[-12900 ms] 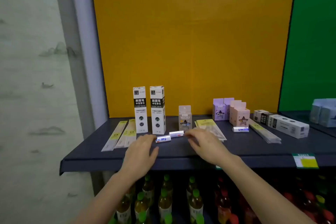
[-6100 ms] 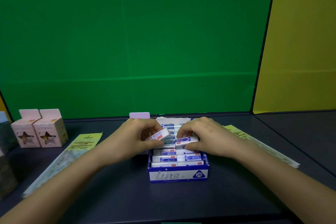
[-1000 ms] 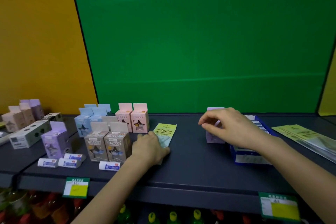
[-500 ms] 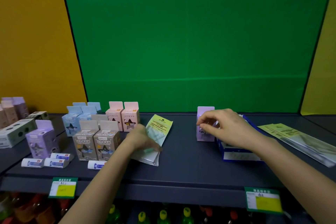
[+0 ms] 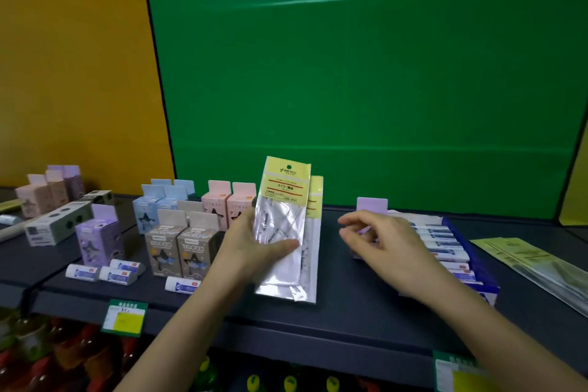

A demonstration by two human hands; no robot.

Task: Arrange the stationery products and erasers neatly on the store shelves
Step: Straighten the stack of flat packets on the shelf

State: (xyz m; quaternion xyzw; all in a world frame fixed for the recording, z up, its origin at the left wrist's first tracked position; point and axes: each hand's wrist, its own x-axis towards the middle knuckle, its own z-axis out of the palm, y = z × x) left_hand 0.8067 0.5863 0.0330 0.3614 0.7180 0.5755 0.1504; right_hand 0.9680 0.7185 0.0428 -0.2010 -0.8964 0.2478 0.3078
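Head view — my left hand (image 5: 251, 251) is gripping two clear, yellow-topped plastic packets (image 5: 283, 226) upright; my right hand (image 5: 388, 245) is hovering — loosely curled, holding nothing.

Purple box (image 5: 371, 205) mostly behind right hand (image 5: 381, 248)

A yellow header is seen on the clear packet (image 5: 281, 213), dark stars on the pink boxes (image 5: 217, 207), and green on the backdrop (image 5: 366, 73).

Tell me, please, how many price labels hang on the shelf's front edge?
2: one green-and-yellow price label on the left, another far right, partly cut off; others may be hidden.
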